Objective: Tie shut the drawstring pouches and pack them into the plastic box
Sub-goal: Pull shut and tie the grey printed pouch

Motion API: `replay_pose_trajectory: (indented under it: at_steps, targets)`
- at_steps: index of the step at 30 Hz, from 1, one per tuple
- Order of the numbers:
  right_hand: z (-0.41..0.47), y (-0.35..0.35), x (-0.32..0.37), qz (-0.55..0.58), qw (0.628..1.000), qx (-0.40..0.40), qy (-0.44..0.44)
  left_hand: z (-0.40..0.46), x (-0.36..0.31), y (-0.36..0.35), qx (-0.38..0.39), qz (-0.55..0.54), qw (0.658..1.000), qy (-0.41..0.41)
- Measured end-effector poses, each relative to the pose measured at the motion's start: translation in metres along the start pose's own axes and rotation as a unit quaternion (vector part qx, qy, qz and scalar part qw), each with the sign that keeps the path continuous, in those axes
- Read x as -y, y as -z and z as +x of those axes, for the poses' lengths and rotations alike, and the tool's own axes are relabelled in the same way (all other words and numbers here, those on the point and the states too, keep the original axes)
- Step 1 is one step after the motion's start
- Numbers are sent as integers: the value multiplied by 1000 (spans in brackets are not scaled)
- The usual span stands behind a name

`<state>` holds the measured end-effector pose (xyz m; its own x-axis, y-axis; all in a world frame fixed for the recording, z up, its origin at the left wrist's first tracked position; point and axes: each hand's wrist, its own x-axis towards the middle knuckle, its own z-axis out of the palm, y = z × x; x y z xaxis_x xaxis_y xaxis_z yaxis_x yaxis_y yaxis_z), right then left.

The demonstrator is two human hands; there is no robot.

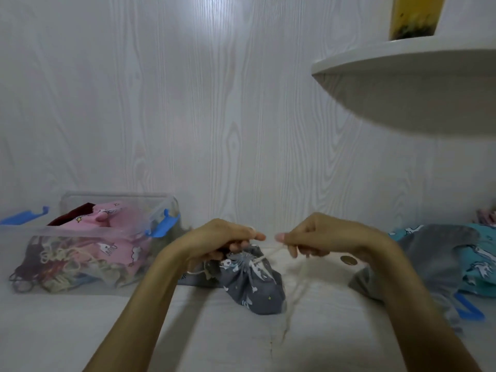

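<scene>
At far left a blue clip [25, 216] pokes out beside the clear plastic box [80, 261], its mounting cut off by the frame edge. Through the box's cloudy wall show packed pouches: a pink one [112, 232] on top, a dark red cloth behind it, and a tangle of cream cords lower down, their patterns hard to make out. The box stands on the white bench [214, 331] against the wood-grain wall.

In the middle lies a grey printed pouch [252, 280], its neck gathered. The left hand [225, 240] curls around the gathered neck and hides part of it. The right hand [319, 237] pinches the cream drawstring [268, 255] and holds it taut just above the pouch; the cord's loose end is blurred.

To the right lies a heap of grey cloth [429, 253] and a teal printed pouch [480, 261], cut off by the frame edge. A white shelf [408, 84] juts out above them.
</scene>
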<state>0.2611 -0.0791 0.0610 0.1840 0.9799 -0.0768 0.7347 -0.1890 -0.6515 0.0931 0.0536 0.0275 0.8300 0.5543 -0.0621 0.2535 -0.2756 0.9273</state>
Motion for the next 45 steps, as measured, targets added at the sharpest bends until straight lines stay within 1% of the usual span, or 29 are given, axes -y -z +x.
replay_pose_trajectory:
  at_steps: [3, 6, 8, 10, 12, 13, 14, 16, 17, 18, 21, 23, 29, 32, 33, 34, 36, 37, 39, 40, 41, 43, 44, 45]
  targets:
    - [-6, 11, -3, 74, 995, -64, 1, -2, -10, -19, 89, 92, 992, 5]
    - [-5, 15, -4, 104, 985, -136, -15, -5, -14, -35, 199, 165, 966, 9]
    - [-3, 12, -3, 112, 978, -175, -9, -6, -14, -43, 238, 197, 951, 20]
    - [1, 4, 0, 123, 976, -173, 42, -5, -14, -48, 249, 207, 946, 15]
    - [7, -9, 5, 112, 982, -110, 103, -4, -13, -50, 245, 199, 949, 13]
    - [11, -15, 4, 84, 986, -79, 117, -3, -12, -48, 235, 180, 955, 17]
    - [15, -19, 3, 53, 989, -67, 122, -3, -11, -45, 224, 158, 961, 25]
    - [19, -19, -2, 6, 989, -104, 109, -5, -8, -34, 212, 112, 970, 32]
    - [18, -17, -4, 2, 987, -124, 106, -6, -7, -27, 207, 85, 974, 30]
    - [16, -14, -7, 6, 985, -126, 114, -8, -7, -21, 208, 61, 976, 24]
    - [9, -13, -4, 20, 983, -63, 172, -14, -9, -7, 204, 18, 979, 4]
    - [9, -19, 1, 21, 979, -50, 196, -18, -12, -2, 194, 8, 981, 2]
    - [20, -32, 2, 19, 968, -126, 216, -21, -11, 6, 168, -67, 983, 21]
    - [25, -38, 1, -6, 964, -168, 208, -20, -10, 8, 140, -73, 987, 30]
    - [28, -39, 0, 17, 965, -167, 203, -19, -10, 9, 124, -74, 989, 36]
    - [29, -39, 1, 76, 966, -153, 196, -18, -9, 10, 108, -78, 990, 43]
    - [30, -36, 0, 216, 952, -111, 188, -17, -9, 11, 80, -97, 991, 49]
    - [30, -35, 0, 262, 941, -97, 190, -17, -10, 11, 69, -107, 991, 49]
    - [31, -33, -2, 299, 930, -95, 191, -18, -11, 10, 57, -129, 989, 49]
    - [30, -32, -3, 287, 934, -112, 182, -18, -11, 9, 52, -138, 988, 50]
    - [29, -30, -5, 241, 945, -143, 167, -18, -11, 9, 45, -144, 987, 52]
    - [22, -22, -6, 108, 964, -194, 150, -16, -9, 11, 23, -150, 987, 53]
    - [17, -16, -5, 63, 968, -193, 150, -14, -7, 11, 8, -161, 986, 50]
    - [10, -10, -4, 42, 972, -176, 149, -14, -6, 12, -9, -183, 982, 44]
